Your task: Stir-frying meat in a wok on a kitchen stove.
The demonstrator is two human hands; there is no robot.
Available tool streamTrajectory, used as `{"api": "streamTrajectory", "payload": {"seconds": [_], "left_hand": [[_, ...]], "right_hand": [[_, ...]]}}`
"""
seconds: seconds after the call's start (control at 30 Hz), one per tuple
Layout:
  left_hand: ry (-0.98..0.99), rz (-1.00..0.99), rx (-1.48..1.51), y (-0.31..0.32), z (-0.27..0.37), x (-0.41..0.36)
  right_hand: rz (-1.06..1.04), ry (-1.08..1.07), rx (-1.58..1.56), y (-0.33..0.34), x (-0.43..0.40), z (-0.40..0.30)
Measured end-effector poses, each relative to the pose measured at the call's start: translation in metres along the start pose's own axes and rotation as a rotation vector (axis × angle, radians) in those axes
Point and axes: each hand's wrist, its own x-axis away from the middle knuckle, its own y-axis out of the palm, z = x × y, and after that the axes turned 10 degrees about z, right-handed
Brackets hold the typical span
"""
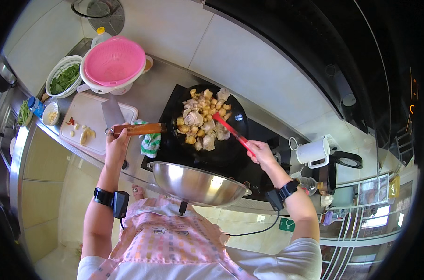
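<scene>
My left hand [118, 141] grips the brown wooden handle [138, 129] of the wok, near the ring at its end. In my right hand [261, 153] is a red spatula [233, 131], its head among pale chunks of meat [193, 119] and browned pieces of food [190, 139] in the black wok [238, 119]. The wok stands on the black cooktop [168, 105]. A green and white cloth [150, 144] lies under the handle. A large stainless steel bowl [201, 183] sits tilted between the wok and my apron.
Left of the wok, a cleaver [112, 111], garlic and ginger lie on a white cutting board [93, 101]. Behind it stand a pink colander [114, 61] and a white basket of leafy greens [65, 78]. A white electric kettle [313, 153] and a plastic bottle [309, 185] are at the right.
</scene>
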Motion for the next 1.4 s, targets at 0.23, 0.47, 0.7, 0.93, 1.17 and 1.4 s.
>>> {"api": "streamTrajectory", "payload": {"seconds": [0.23,0.47,0.7,0.93,1.17,1.4], "left_hand": [[-0.009,0.013,-0.063,0.001,-0.001,0.001],[-0.001,0.041,-0.012,0.0,-0.018,0.0],[-0.031,0.026,-0.045,0.008,-0.024,0.001],[-0.02,0.004,-0.032,-0.009,0.009,0.0],[0.05,-0.03,-0.022,-0.014,-0.003,-0.005],[0.053,-0.033,-0.061,-0.012,-0.005,-0.007]], "right_hand": [[0.062,-0.253,0.318,-0.034,0.051,-0.007],[0.416,-0.653,0.696,-0.043,0.088,0.016],[0.6,-0.775,0.698,-0.051,0.082,0.029],[0.545,-0.72,0.851,-0.036,0.107,-0.02],[0.033,-0.531,1.302,-0.026,0.075,-0.11],[-0.397,0.268,0.796,0.018,0.021,-0.146]]}}
